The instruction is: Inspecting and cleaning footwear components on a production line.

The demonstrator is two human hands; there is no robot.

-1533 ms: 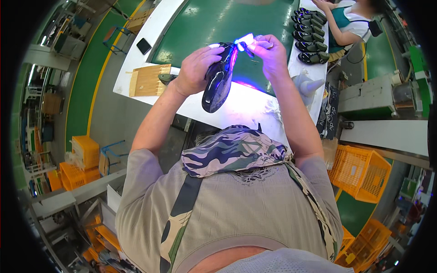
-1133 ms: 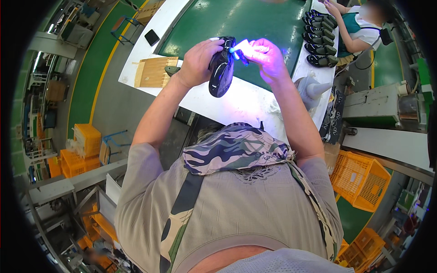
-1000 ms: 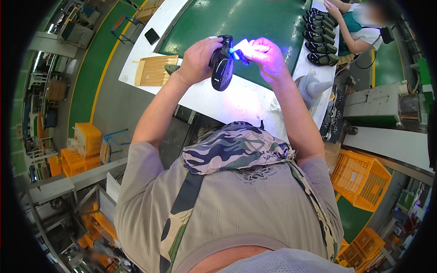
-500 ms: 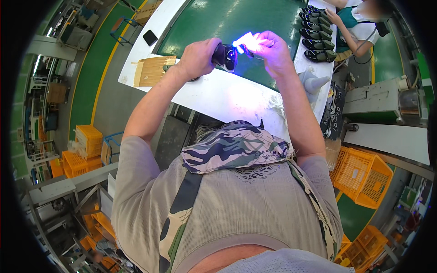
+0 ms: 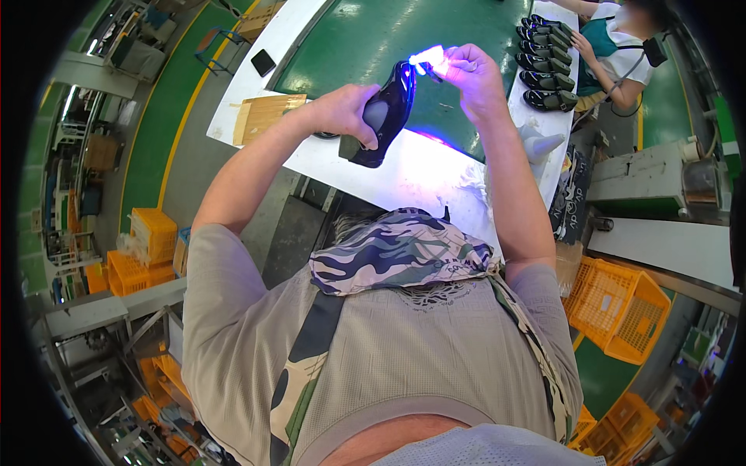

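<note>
My left hand (image 5: 346,113) grips a glossy black shoe (image 5: 400,93) with a grey inside, its thumb near the heel end. The shoe is tilted, with one end pointing up and away from me. Close to that upper end, my right hand (image 5: 475,74) pinches a small thing that glows blue-violet (image 5: 427,59). Glare hides its shape, so I cannot tell its exact kind. Both hands are raised above the near edge of the white-framed table (image 5: 311,159) with a green top.
A row of dark shoes (image 5: 546,60) lines the table's right side, where a co-worker (image 5: 614,58) stands. On the left are a phone (image 5: 263,62) and a brown wooden board (image 5: 264,116). A grey-white cone (image 5: 540,144) stands at right. Orange crates (image 5: 618,307) sit behind me.
The shoe has swung round from end-on to lengthwise, and more of it shows. My left hand has turned and shifted down a little; the glowing thing has moved slightly right and up.
</note>
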